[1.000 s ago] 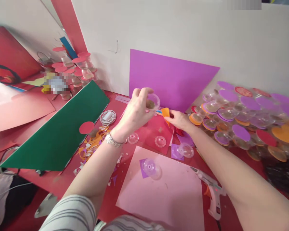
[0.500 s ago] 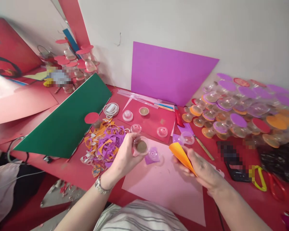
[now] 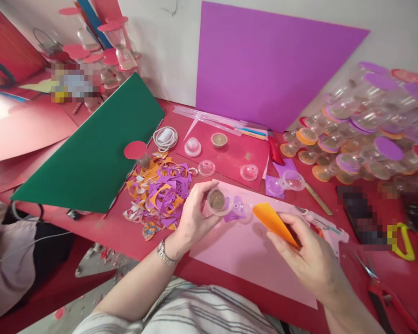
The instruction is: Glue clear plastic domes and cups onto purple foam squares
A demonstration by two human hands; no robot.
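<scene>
Left hand: pinches a clear plastic cup with brown stuff in its bottom, held just over the pink sheet.
Right hand: closed on an orange paper piece, at three o'clock of the cup and apart from it.
Done: a heap of capped cups at two o'clock — purple, orange and red discs on them.
Left: judging by the table, several empty domes at twelve o'clock wait uncovered.
Scraps: at ten o'clock.
</scene>
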